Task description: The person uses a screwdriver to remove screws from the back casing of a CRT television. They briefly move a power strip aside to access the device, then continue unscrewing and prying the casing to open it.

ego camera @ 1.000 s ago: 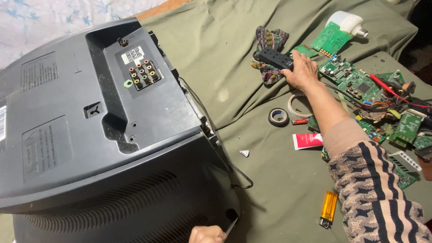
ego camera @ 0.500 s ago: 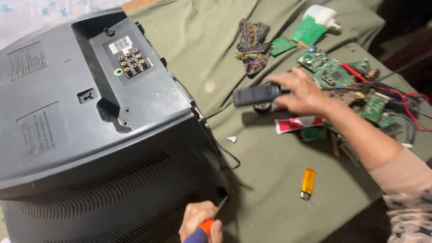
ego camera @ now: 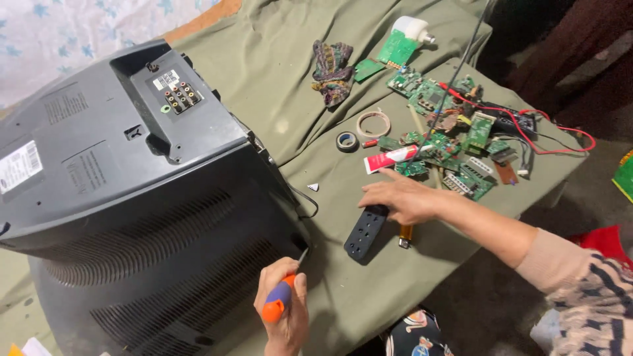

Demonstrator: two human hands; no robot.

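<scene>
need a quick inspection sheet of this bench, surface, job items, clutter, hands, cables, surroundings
surface: olive green cloth covers the table, creased.
job's things: grey tube television lies face down, rear shell up; orange and purple screwdriver with its tip at the shell's lower corner; black power strip on the cloth.
clutter: green circuit boards, two tape rolls, red and white tube, knitted rag, orange lighter partly hidden.
hands: left hand grips the screwdriver; right hand rests on the power strip.
cables: red wire loops by the boards; black cord beside the television.
surroundings: patterned sheet at top left; dark floor on the right.
</scene>
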